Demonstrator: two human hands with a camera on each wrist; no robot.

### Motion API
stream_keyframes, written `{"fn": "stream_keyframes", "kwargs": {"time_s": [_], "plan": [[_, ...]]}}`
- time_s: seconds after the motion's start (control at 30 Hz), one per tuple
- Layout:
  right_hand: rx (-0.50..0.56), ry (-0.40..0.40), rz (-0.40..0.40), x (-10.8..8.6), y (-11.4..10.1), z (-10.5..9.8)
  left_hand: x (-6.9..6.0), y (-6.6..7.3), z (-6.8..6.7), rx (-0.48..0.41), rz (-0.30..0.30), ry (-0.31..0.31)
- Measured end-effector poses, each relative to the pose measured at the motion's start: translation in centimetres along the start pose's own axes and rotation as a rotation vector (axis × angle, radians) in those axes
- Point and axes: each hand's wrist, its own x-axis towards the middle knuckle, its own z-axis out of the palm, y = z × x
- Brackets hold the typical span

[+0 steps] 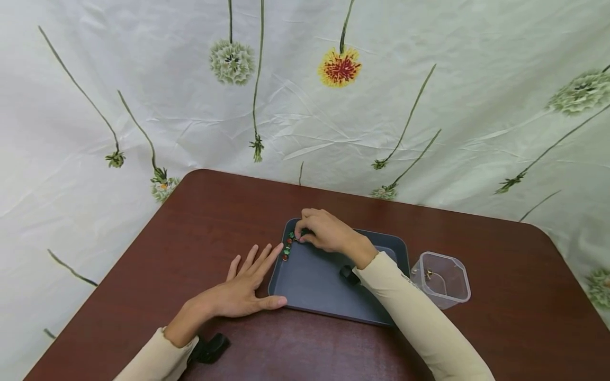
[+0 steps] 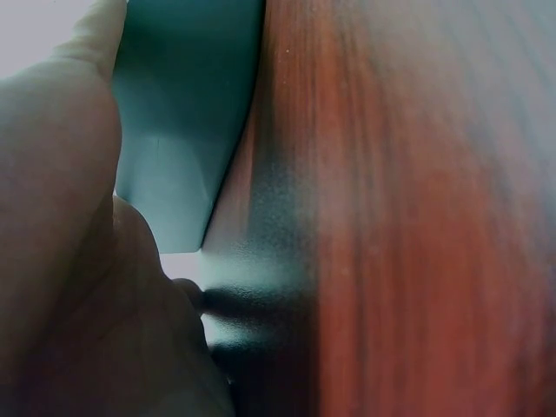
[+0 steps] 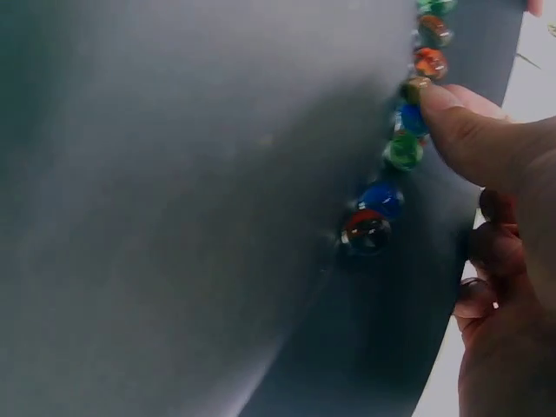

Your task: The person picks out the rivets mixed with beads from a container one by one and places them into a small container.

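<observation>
A dark grey tray (image 1: 324,286) lies on the table, and a row of glass marbles (image 3: 404,150) runs along its left side. At the tray's far left corner, my right hand (image 1: 329,231) pinches an amber marble (image 3: 416,89) in the row. Its other fingers are curled. Beyond the thumb in the right wrist view are a blue marble (image 3: 382,201) and a red-streaked clear marble (image 3: 366,232). My left hand (image 1: 238,291) rests with spread fingers at the tray's left edge, its thumb by the near left corner.
A clear plastic container (image 1: 431,297) stands right of the tray, with a small golden-brown thing (image 1: 429,274) showing in it. The reddish-brown table (image 1: 209,211) meets a flower-printed cloth (image 1: 295,100) at its far edge.
</observation>
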Motion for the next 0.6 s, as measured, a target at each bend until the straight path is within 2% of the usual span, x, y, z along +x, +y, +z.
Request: {"fn": "stream_keyframes", "kwargs": {"time_s": [0.33,0.6], "plan": [[-0.029,-0.003,-0.035,0.34,0.37,0.16,0.05,0.15,-0.11,0.001,-0.001,0.004],[-0.102,0.005,-0.065,0.23,0.38,0.41,0.15,0.13,0.11,0.002,0.004,0.007]]}}
